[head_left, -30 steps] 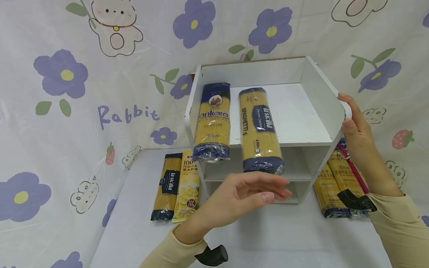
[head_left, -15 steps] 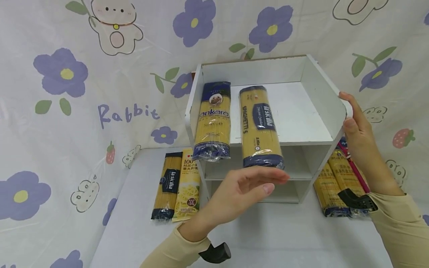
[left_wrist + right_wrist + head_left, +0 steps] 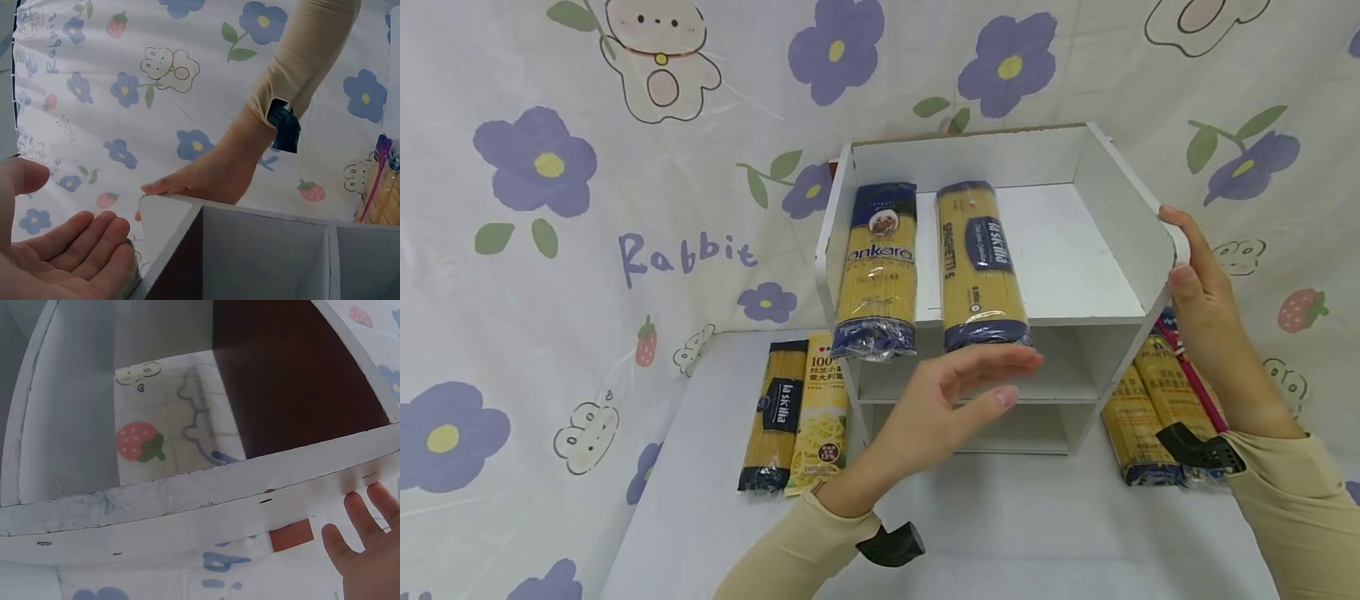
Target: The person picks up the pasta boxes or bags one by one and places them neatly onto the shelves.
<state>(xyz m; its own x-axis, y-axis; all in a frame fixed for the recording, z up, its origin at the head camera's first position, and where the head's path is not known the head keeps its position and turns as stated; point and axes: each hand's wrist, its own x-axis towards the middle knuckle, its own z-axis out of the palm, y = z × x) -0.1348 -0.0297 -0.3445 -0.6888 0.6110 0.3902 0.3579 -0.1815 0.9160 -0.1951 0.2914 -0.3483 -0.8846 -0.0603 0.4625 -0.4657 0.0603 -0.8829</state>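
A blue-and-yellow spaghetti pack [image 3: 981,267] lies on the top of a white shelf unit [image 3: 1067,242], tilted slightly. My left hand [image 3: 951,400] is at its near end, fingers extended and touching or almost touching the wrapper. The left wrist view shows this hand [image 3: 69,262] palm up with the thumb apart. To the left lies an Ankara spaghetti pack [image 3: 880,267], its near end overhanging the front edge. My right hand [image 3: 1206,308] holds the front of the unit's right side panel. In the right wrist view its fingers [image 3: 362,515] lie against the panel's outer face.
On the white table [image 3: 685,467], a dark-ended spaghetti pack [image 3: 775,417] and a yellow noodle pack [image 3: 818,417] lie left of the unit. Several yellow packs [image 3: 1157,408] lie to its right. Lower compartments [image 3: 1060,362] face forward. A patterned curtain [image 3: 700,192] hangs behind.
My left hand has moved forward and up in the head view, and the spaghetti pack has slid deeper onto the top shelf. My right hand stays on the side panel.
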